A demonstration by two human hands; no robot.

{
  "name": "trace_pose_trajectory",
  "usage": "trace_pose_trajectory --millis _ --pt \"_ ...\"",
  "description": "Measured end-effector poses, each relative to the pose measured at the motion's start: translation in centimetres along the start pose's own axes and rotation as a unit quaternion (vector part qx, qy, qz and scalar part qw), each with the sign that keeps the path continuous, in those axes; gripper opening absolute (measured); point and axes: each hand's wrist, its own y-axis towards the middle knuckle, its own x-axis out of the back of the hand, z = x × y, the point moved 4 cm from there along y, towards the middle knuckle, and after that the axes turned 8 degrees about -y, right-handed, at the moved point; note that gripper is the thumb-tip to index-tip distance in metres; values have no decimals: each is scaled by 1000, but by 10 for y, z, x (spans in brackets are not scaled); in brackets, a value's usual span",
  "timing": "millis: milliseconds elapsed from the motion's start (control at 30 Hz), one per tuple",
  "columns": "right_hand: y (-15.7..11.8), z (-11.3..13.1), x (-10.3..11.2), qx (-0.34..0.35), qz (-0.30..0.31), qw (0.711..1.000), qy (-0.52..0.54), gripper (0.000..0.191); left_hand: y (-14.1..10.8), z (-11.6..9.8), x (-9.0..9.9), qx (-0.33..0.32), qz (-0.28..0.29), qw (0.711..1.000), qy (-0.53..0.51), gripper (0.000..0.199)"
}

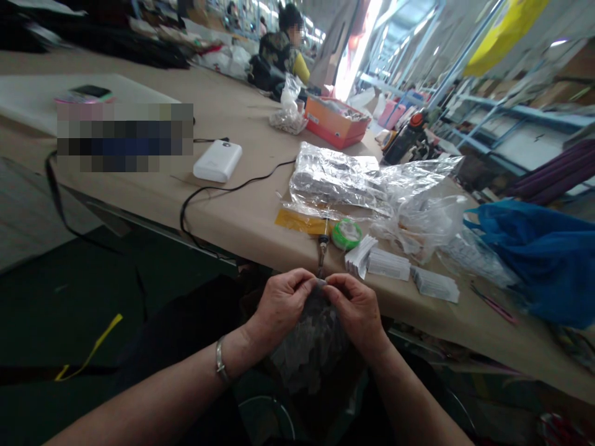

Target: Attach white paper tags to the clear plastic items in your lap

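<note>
My left hand (283,303) and my right hand (356,306) meet at the table's front edge, both closed in a pinch. Between their fingertips is a small pale piece (320,282), too small to name. Just beyond the fingertips, a thin tool with a dark collar and a metal tip (322,246), like a soldering iron, points toward me. A green roll of tape (346,234) lies right of it. Nearer my right hand are stacks of white labels (388,264). Below both hands, many greyish scraps (304,350) lie over my lap.
A white power bank (218,161) and a black cable (242,184) lie on the brown-covered table (251,229). Clear plastic bags (341,179), an orange box (337,121), pink-handled scissors (497,308) and a blue bag (539,260) are farther right. A person (283,52) sits beyond the table.
</note>
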Motion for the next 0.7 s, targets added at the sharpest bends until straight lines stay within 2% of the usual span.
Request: trace_pose_trajectory --millis 67,133,200,267,367,467,533,600,700 --pt "-3 9 12 37 -6 998 -56 15 -5 5 2 24 1 1000 -8 20" --pt "3 20 29 101 -44 985 -136 17 -8 11 5 43 4 999 -15 21" --pt "16 31 44 168 -95 955 -225 16 -6 19 8 55 15 998 -27 22" --pt "35 35 53 208 -123 916 -321 16 -3 25 11 57 14 998 -25 24" --pt "61 30 54 209 -114 857 -458 22 -2 32 15 51 -4 999 10 25" --pt "69 22 47 214 -89 824 -517 24 -12 36 14 53 -10 996 69 28" --pt "67 13 47 244 -98 824 -502 32 -17 41 13 63 -11 992 107 28" --pt "65 -4 54 263 -141 840 -453 38 -21 47 14 67 -24 989 129 26" --pt "57 -36 67 292 -183 863 -369 34 -27 54 15 66 -33 987 142 25"
